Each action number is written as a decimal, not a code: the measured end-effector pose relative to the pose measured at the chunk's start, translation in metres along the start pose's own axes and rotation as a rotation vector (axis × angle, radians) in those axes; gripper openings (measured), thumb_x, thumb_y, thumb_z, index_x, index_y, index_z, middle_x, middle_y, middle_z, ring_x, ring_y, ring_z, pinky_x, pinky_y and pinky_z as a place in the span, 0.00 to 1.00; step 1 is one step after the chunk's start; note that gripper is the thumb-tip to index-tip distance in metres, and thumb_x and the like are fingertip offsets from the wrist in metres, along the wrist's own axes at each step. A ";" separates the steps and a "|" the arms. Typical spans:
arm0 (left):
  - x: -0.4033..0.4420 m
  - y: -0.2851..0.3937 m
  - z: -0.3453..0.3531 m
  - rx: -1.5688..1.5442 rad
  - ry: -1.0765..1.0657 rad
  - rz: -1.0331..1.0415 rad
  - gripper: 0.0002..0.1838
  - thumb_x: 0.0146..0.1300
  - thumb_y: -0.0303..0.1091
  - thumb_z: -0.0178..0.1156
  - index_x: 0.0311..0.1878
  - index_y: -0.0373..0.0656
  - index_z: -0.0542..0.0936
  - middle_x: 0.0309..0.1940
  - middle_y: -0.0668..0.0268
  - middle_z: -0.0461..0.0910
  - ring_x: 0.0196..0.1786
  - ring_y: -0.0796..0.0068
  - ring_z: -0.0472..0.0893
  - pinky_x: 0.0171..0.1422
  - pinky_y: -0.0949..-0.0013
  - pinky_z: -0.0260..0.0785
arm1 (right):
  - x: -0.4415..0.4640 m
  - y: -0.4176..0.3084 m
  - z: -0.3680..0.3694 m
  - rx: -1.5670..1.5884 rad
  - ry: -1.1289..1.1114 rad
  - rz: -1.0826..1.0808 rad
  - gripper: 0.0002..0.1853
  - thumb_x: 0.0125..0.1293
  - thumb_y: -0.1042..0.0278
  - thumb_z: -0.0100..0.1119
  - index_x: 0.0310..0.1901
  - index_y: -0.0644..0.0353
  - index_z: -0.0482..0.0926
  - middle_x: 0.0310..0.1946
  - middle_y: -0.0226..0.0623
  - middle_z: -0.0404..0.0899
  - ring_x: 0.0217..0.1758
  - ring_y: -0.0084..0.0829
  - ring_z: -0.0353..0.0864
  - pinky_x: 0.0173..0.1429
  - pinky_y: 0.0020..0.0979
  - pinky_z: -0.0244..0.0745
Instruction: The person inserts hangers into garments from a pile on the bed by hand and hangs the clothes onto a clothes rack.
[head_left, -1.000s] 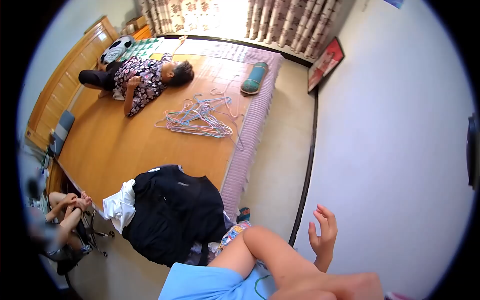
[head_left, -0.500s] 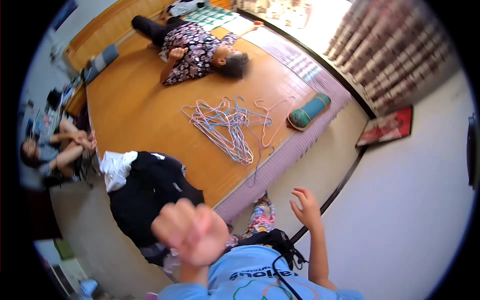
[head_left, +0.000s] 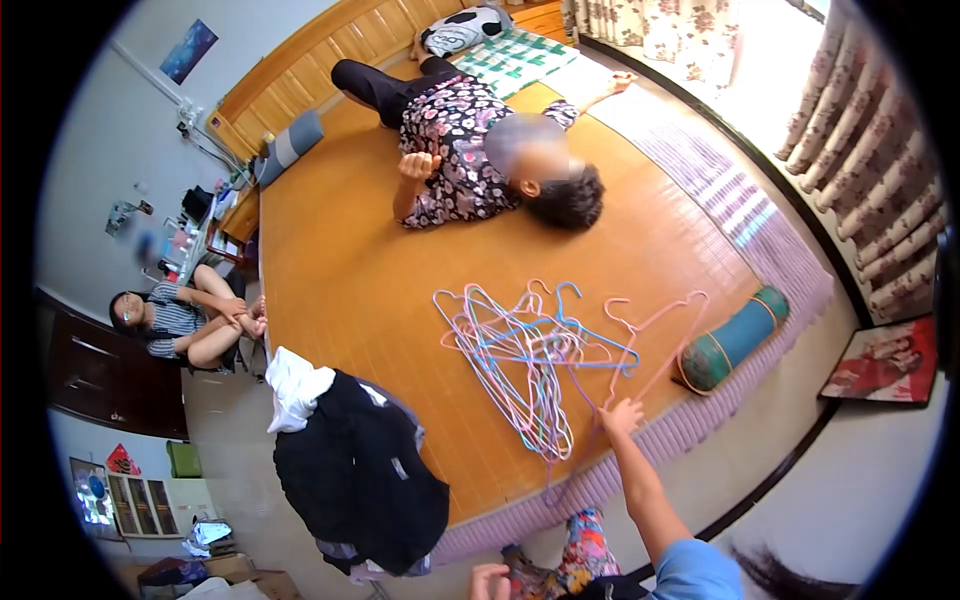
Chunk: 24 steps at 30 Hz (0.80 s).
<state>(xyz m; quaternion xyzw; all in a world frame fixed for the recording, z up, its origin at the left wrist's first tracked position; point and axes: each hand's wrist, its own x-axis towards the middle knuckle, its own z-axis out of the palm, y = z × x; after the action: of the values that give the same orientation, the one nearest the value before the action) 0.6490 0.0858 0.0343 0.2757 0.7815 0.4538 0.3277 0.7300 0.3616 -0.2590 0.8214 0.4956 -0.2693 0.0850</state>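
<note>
My right hand (head_left: 622, 416) reaches over the bed's near edge, its fingers on or close to a purple hanger (head_left: 578, 385) at the right side of the heap; whether they grip it is too small to tell. A tangle of coloured wire hangers (head_left: 520, 360) lies on the bed mat (head_left: 340, 250). One pink hanger (head_left: 650, 325) lies apart to the right, near a green bolster (head_left: 735, 340). My left hand (head_left: 489, 580) is low at the frame's bottom edge, fingers curled and partly cut off. Left of it are dark clothes (head_left: 360, 470) with a white garment (head_left: 295, 388) on the bed corner.
A person in a flowered shirt (head_left: 455, 150) lies across the bed. Another person (head_left: 190, 315) sits on a chair at the left. A framed picture (head_left: 882, 362) leans by the right wall, below the curtains (head_left: 860, 170). Boxes (head_left: 240, 575) stand at the lower left.
The view has swung so the hangers sit nearer the centre. My right hand has moved from beside the wall to the hangers. My left hand has dropped from in front of the dark clothes.
</note>
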 end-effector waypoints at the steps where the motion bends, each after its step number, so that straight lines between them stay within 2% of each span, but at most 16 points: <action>1: 0.013 0.024 0.006 0.015 -0.035 -0.048 0.06 0.55 0.26 0.48 0.37 0.37 0.69 0.35 0.63 0.66 0.40 0.74 0.67 0.46 0.73 0.59 | 0.003 -0.009 -0.005 0.006 -0.009 -0.012 0.33 0.38 0.52 0.63 0.46 0.57 0.63 0.47 0.41 0.58 0.50 0.42 0.62 0.47 0.47 0.64; 3: 0.022 0.014 0.018 0.020 -0.008 0.015 0.07 0.53 0.24 0.49 0.36 0.36 0.69 0.35 0.61 0.67 0.40 0.69 0.69 0.46 0.71 0.60 | -0.001 -0.014 -0.017 -0.046 0.077 0.054 0.35 0.35 0.52 0.66 0.46 0.56 0.63 0.47 0.40 0.56 0.50 0.41 0.62 0.48 0.49 0.63; 6: 0.037 0.029 0.019 0.160 -0.115 0.172 0.08 0.51 0.22 0.49 0.36 0.35 0.70 0.34 0.54 0.69 0.40 0.58 0.70 0.45 0.64 0.63 | 0.003 -0.020 -0.026 -0.030 -0.030 0.088 0.37 0.36 0.56 0.65 0.50 0.56 0.58 0.47 0.43 0.57 0.51 0.43 0.61 0.51 0.47 0.60; 9: 0.040 0.006 0.000 0.497 -0.381 0.647 0.09 0.51 0.29 0.54 0.36 0.38 0.71 0.36 0.57 0.70 0.40 0.58 0.70 0.47 0.60 0.62 | 0.016 -0.009 -0.010 0.079 0.080 0.156 0.36 0.37 0.57 0.64 0.49 0.58 0.57 0.46 0.44 0.59 0.50 0.43 0.63 0.50 0.45 0.63; 10: 0.048 0.015 -0.012 0.490 -0.341 0.632 0.09 0.51 0.29 0.54 0.36 0.38 0.71 0.36 0.57 0.70 0.40 0.58 0.70 0.47 0.60 0.62 | 0.022 -0.002 -0.005 0.174 0.127 0.150 0.36 0.38 0.63 0.61 0.49 0.61 0.55 0.44 0.47 0.63 0.48 0.43 0.66 0.49 0.42 0.65; 12: 0.073 0.033 -0.038 0.571 -0.663 0.991 0.10 0.49 0.29 0.48 0.37 0.39 0.69 0.32 0.66 0.69 0.36 0.75 0.69 0.44 0.73 0.61 | 0.073 0.031 0.032 0.651 0.011 0.206 0.22 0.33 0.72 0.56 0.36 0.66 0.67 0.23 0.42 0.71 0.25 0.40 0.74 0.35 0.43 0.69; 13: 0.076 0.036 -0.051 0.675 -0.656 1.077 0.14 0.43 0.31 0.48 0.36 0.40 0.71 0.32 0.67 0.69 0.36 0.73 0.70 0.43 0.73 0.62 | 0.041 0.021 -0.012 0.981 -0.202 0.285 0.13 0.34 0.72 0.52 0.27 0.61 0.69 0.16 0.33 0.66 0.14 0.34 0.66 0.28 0.42 0.67; 14: 0.078 0.037 -0.062 0.763 -0.670 1.147 0.14 0.43 0.31 0.48 0.36 0.40 0.70 0.31 0.67 0.69 0.36 0.74 0.69 0.43 0.74 0.62 | 0.045 0.031 -0.022 0.971 -0.409 0.336 0.08 0.36 0.68 0.50 0.23 0.55 0.65 0.15 0.28 0.61 0.16 0.29 0.61 0.33 0.47 0.64; 15: 0.077 0.045 -0.075 0.806 -0.625 1.146 0.14 0.43 0.31 0.48 0.37 0.40 0.70 0.31 0.67 0.69 0.36 0.74 0.69 0.43 0.73 0.62 | 0.025 0.032 -0.047 1.036 -0.636 0.313 0.06 0.37 0.65 0.47 0.17 0.52 0.61 0.15 0.27 0.59 0.20 0.28 0.60 0.41 0.55 0.55; 16: 0.074 0.052 -0.087 0.819 -0.547 1.114 0.13 0.44 0.30 0.49 0.36 0.40 0.70 0.32 0.66 0.70 0.36 0.73 0.70 0.43 0.73 0.63 | 0.028 0.034 -0.044 1.045 -0.590 0.379 0.06 0.37 0.64 0.46 0.16 0.51 0.60 0.15 0.26 0.60 0.25 0.29 0.64 0.47 0.61 0.44; 17: 0.065 0.055 -0.098 0.826 -0.471 1.086 0.12 0.45 0.30 0.51 0.36 0.40 0.71 0.33 0.65 0.70 0.36 0.71 0.71 0.43 0.72 0.63 | 0.044 0.050 -0.042 1.026 -0.785 0.260 0.06 0.42 0.60 0.45 0.18 0.50 0.63 0.18 0.27 0.64 0.28 0.31 0.67 0.48 0.65 0.39; 18: 0.048 0.052 -0.107 0.827 -0.405 1.056 0.12 0.45 0.30 0.51 0.36 0.40 0.71 0.33 0.65 0.70 0.36 0.71 0.71 0.43 0.72 0.63 | 0.030 0.049 -0.052 1.022 -0.768 0.301 0.04 0.40 0.62 0.43 0.18 0.51 0.63 0.18 0.27 0.65 0.27 0.30 0.67 0.49 0.65 0.38; 20: 0.016 0.046 -0.129 0.596 -0.116 0.829 0.10 0.48 0.30 0.53 0.36 0.40 0.71 0.33 0.64 0.70 0.36 0.69 0.71 0.43 0.70 0.64 | -0.016 0.051 -0.079 0.938 -0.941 0.103 0.03 0.38 0.64 0.43 0.17 0.51 0.63 0.16 0.28 0.64 0.25 0.29 0.66 0.48 0.65 0.41; 21: -0.009 0.040 -0.140 0.570 0.024 0.638 0.10 0.48 0.31 0.53 0.35 0.40 0.71 0.33 0.63 0.71 0.36 0.67 0.72 0.41 0.68 0.64 | -0.060 0.041 -0.096 0.812 -0.962 -0.014 0.02 0.35 0.68 0.43 0.15 0.52 0.62 0.14 0.27 0.61 0.21 0.27 0.63 0.45 0.65 0.48; 22: -0.041 0.031 -0.151 0.532 0.151 0.451 0.09 0.49 0.31 0.54 0.34 0.39 0.72 0.32 0.61 0.72 0.35 0.65 0.72 0.40 0.66 0.64 | -0.070 0.051 -0.089 0.802 -1.117 -0.154 0.03 0.40 0.66 0.44 0.20 0.52 0.64 0.15 0.27 0.61 0.23 0.27 0.64 0.41 0.64 0.55; 24: -0.104 0.002 -0.169 0.512 0.363 0.148 0.11 0.47 0.32 0.55 0.36 0.40 0.72 0.30 0.61 0.72 0.33 0.63 0.72 0.37 0.64 0.63 | -0.139 0.049 -0.089 0.674 -0.990 -0.135 0.08 0.50 0.64 0.45 0.34 0.49 0.64 0.24 0.30 0.64 0.28 0.36 0.68 0.36 0.60 0.63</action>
<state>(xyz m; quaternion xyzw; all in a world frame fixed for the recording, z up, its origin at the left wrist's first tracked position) 0.5857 -0.0784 0.1266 0.3199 0.8937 0.3071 0.0690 0.7536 0.2669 -0.1175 0.5468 0.3353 -0.7668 0.0235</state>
